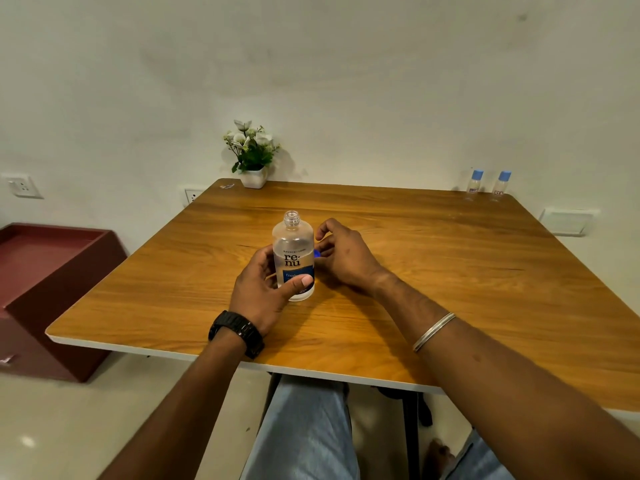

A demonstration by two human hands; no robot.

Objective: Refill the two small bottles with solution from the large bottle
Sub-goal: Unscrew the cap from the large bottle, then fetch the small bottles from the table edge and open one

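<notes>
— Well, what's hard to see?
— A bit of blue (pixel 316 253) peeks out behind the large bottle (pixel 293 258), under the right hand (pixel 343 258); possibly its cap, mostly hidden. Whether those curled fingers hold it, I cannot tell.
— And the left hand (pixel 261 289)?
— Wrapped around the bottle's lower half, thumb across the label. The bottle stands upright mid-table (pixel 450 271), neck uncapped.
— Counts?
— One large bottle, and two small bottles (pixel 474 181) (pixel 501 184), blue-capped, side by side at the far right corner, well apart from both hands. One flower pot (pixel 254 176) at the far edge.
</notes>
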